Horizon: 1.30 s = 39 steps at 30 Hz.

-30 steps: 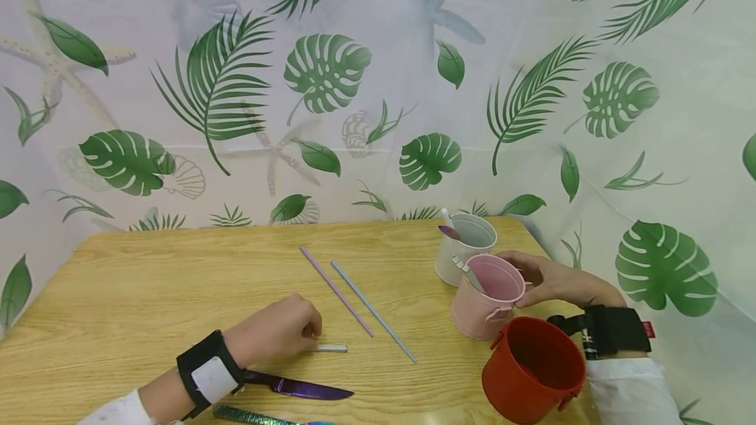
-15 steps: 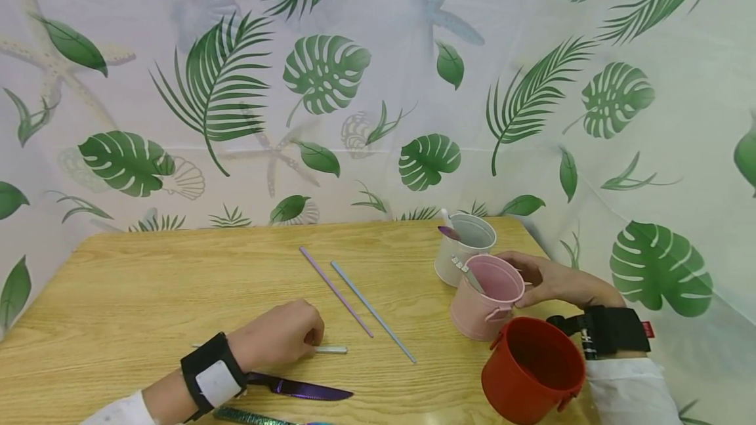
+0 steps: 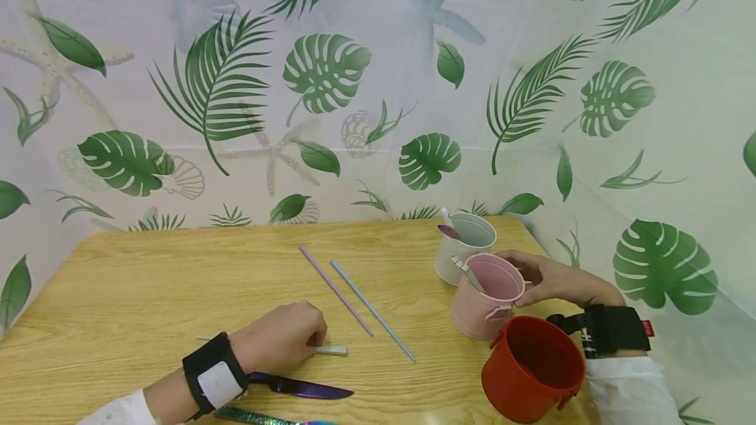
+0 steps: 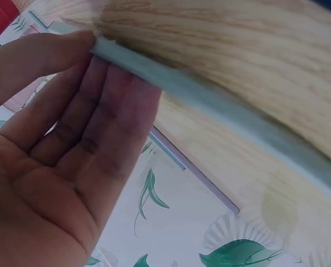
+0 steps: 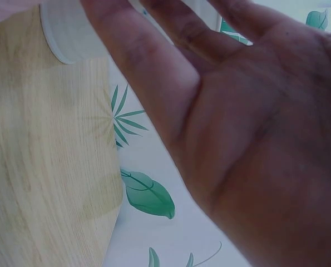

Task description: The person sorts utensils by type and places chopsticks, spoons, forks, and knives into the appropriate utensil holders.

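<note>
My left hand (image 3: 283, 336) pinches a pale, thin straw (image 4: 210, 103) between thumb and fingertips, low over the wooden table. One end of the straw pokes out past the fingers, and its other end shows beyond the wrist. My right hand (image 3: 558, 281) curves around the right side of a pink bucket (image 3: 472, 313), thumb near its rim and fingertips hidden behind it. A utensil with a pale beaded part (image 3: 466, 272) leans inside that bucket. Past the left hand lie a purple straw (image 3: 336, 290) and a blue straw (image 3: 373, 310), roughly parallel.
A white bucket (image 3: 445, 261) with a purple-tipped utensil and a white one stands behind the pink bucket. Nearer stands a red bucket (image 3: 508, 385). A purple knife (image 3: 313, 388) and a utensil with a glittery green handle (image 3: 251, 414) lie near the left wrist.
My left hand has shifted slightly toward me with the pale straw, whose far end now shows left of the wrist strap. The right hand and the buckets stay in place.
</note>
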### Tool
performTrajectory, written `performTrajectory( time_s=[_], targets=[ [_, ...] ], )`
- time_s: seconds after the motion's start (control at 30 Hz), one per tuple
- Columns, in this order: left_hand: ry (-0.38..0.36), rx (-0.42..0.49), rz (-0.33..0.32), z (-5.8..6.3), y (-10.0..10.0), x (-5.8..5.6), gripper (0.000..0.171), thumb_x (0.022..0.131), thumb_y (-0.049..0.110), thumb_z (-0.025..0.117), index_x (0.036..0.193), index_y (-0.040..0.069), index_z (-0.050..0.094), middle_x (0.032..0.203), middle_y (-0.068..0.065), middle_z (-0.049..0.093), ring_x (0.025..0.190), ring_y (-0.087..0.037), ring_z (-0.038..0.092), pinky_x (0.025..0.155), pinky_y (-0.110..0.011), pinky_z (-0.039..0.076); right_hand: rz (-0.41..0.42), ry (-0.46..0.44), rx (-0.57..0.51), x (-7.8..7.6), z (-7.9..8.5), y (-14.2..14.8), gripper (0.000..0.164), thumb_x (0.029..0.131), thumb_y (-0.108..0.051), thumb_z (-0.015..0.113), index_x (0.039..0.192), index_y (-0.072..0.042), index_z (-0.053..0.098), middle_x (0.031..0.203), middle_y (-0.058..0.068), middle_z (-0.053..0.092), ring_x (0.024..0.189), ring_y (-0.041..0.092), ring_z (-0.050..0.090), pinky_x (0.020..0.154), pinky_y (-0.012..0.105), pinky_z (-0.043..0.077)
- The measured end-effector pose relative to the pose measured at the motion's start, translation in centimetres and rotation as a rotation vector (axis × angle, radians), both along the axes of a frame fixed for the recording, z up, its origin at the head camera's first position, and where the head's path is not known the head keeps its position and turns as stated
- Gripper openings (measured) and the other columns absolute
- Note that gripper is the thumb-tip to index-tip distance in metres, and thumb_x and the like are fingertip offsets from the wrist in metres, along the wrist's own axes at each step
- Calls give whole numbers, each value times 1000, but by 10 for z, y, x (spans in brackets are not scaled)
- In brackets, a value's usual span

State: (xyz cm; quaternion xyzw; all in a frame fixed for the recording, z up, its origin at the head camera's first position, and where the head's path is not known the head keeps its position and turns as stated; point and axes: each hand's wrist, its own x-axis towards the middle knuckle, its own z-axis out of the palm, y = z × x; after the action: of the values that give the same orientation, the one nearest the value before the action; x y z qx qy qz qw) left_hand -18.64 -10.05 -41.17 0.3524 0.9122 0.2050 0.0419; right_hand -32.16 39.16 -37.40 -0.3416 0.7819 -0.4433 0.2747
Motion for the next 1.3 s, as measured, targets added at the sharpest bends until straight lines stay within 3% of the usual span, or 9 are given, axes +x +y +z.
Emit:
performTrajectory(
  time_s=[0.23,0.37,0.6,0.77,1.0,1.3],
  targets=[
    [26,19,-17,3,3,-2,23,87,-6,71,76,14,70,72,10,57,62,-2,45,56,-19,45,1,12,3,0,0,0,74,91,-6,74,155,-6,37,152,22,45,133,17,53,105,30,50],
    [82,31,-35,11,5,-6,20,88,-6,72,79,12,71,75,8,58,67,-2,47,60,-19,46,8,13,-4,0,0,0,75,91,-5,74,155,-5,36,152,23,45,133,18,54,104,32,51],
    [209,88,-66,35,12,-11,18,89,-2,77,82,13,70,78,7,57,69,-4,48,59,-19,44,-11,10,8,1,-1,0,75,90,-7,75,154,-5,37,151,21,47,131,16,54,103,33,52],
    [285,173,-80,59,19,-15,13,91,1,77,90,14,74,85,6,63,75,-4,57,65,-19,50,-3,9,0,2,-2,0,74,90,-7,74,154,-5,38,151,21,46,131,16,54,104,33,52],
    [386,343,-116,87,35,-21,12,92,-1,75,97,10,74,93,1,68,82,-8,64,73,-21,56,19,10,-17,2,-3,0,74,91,-5,73,155,-5,37,151,22,46,132,18,53,105,33,50],
    [503,715,-126,101,59,-34,16,90,-8,73,100,4,71,96,-6,69,88,-14,67,77,-26,59,14,15,-4,0,-4,4,76,90,-7,74,156,-6,35,153,21,45,133,16,53,105,32,50]
  ],
)
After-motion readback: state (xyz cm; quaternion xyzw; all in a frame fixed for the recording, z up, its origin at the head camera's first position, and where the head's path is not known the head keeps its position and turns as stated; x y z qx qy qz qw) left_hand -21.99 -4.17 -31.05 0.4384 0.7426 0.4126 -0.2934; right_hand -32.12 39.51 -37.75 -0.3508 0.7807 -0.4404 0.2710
